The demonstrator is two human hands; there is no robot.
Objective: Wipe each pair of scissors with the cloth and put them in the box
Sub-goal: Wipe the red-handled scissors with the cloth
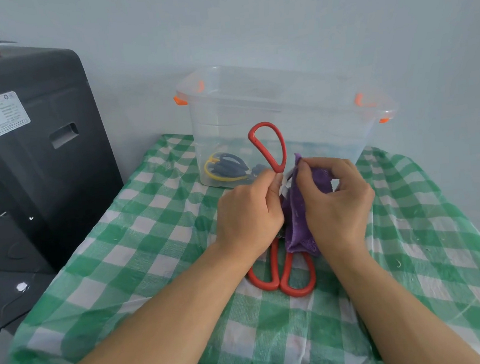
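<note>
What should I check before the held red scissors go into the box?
1. Left hand grips the raised red scissors: ok.
2. Right hand holds the purple cloth against them: ok.
3. Blades wiped clean: cannot tell, hidden by cloth and hands.
4. Clear box open on top: ok.
5. Room inside beside the yellow-and-blue scissors: ok.
6. Second red scissors on the tablecloth wiped: cannot tell.

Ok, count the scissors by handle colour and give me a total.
Red handles: 2, the held pair in the left hand and the lying pair on the tablecloth
Yellow-and-blue handles: 1, the boxed pair in the box
Total: 3 clearly visible
</note>
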